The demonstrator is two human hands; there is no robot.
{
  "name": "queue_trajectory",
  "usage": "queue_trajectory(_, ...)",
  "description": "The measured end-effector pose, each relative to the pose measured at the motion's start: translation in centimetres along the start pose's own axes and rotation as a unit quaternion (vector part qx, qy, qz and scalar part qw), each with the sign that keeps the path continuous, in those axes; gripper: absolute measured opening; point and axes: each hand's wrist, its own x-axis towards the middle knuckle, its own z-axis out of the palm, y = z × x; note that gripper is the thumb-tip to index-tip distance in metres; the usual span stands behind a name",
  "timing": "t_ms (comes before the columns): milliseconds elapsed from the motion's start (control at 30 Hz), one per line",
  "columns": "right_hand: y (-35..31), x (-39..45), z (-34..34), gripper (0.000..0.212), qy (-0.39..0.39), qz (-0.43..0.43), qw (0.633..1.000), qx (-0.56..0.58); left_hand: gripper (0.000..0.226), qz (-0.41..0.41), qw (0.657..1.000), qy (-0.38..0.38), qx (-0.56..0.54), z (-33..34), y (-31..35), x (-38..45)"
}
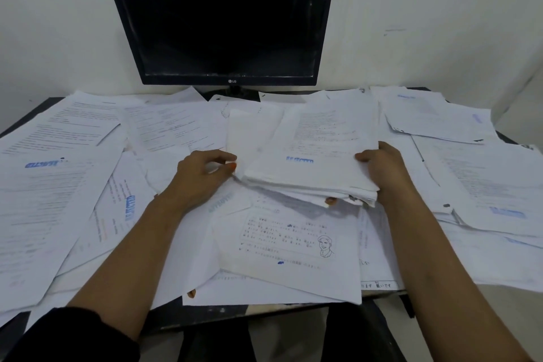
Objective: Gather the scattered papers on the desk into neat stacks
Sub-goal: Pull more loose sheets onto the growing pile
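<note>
White printed papers cover the dark desk point(20, 123). In the middle, a thick gathered stack point(311, 161) with a blue stamp on its top sheet is lifted at its near edge. My right hand point(382, 167) grips the stack's right side, thumb on top and fingers underneath. At the stack's left corner, my left hand point(202, 173) pinches a sheet edge between thumb and fingers. Beneath the stack lies a worksheet point(291, 241) with a small drawn face. Loose sheets point(58, 185) spread out to the left, and more sheets point(482, 179) overlap on the right.
A black monitor point(226, 17), switched off, stands at the back centre against a white wall, its base partly under papers. Several sheets hang over the desk's near edge point(264, 308). Another pile point(437, 117) lies at the back right.
</note>
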Motion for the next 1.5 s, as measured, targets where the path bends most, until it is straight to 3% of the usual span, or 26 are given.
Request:
queue_trajectory(133, 0.7, 0.2, 0.5, 0.036, 0.069, 0.025, 0.987, 0.141, 0.015, 0.017, 0.999, 0.036, -0.006, 0.2, 0.8, -0.2)
queue_trajectory(267, 1.6, 0.4, 1.4, 0.049, 0.056, -0.005, 0.973, 0.222, 0.014, 0.012, 0.996, 0.05, -0.066, 0.2, 1.9, -0.6)
queue_trajectory(700, 0.3, -0.4, 6.3, 0.035, -0.169, 0.064, 0.976, 0.121, 0.028, 0.011, 0.972, -0.031, -0.234, 0.7, 3.3, -1.1)
queue_trajectory(800, 0.6, -0.5, 6.6, 0.031, -0.196, 0.071, 0.976, 0.067, 0.038, -0.003, 0.973, -0.066, -0.221, 0.7, 3.0, -1.0)
queue_trajectory(933, 0.7, -0.8, 6.3, 0.028, -0.238, 0.047, 0.97, 0.027, 0.067, 0.019, 0.992, -0.073, -0.099, 1.2, 2.6, -0.9)
queue_trajectory(1033, 0.8, -1.3, 5.9, 0.025, -0.247, 0.005, 0.968, -0.031, 0.051, 0.047, 0.995, -0.007, -0.083, 1.9, 2.5, -0.7)
queue_trajectory(1167, 1.1, -2.3, 5.4, 0.021, -0.172, -0.049, 0.98, -0.084, 0.023, 0.056, 0.99, 0.08, -0.104, 2.1, 2.6, -0.4)
queue_trajectory(1300, 0.6, -3.6, 5.2, 0.027, -0.233, 0.023, 0.97, -0.061, 0.009, 0.02, 0.975, 0.118, -0.188, 1.9, 2.6, -0.3)
queue_trajectory(1367, 0.5, -4.0, 5.6, 0.038, -0.245, 0.042, 0.968, -0.013, 0.006, 0.034, 0.972, 0.132, -0.19, 2.0, 3.0, -0.6)
queue_trajectory(1500, 0.8, -3.9, 6.2, 0.075, -0.214, -0.02, 0.976, 0.038, 0.011, 0.049, 0.968, 0.138, -0.202, 2.0, 4.1, -1.2)
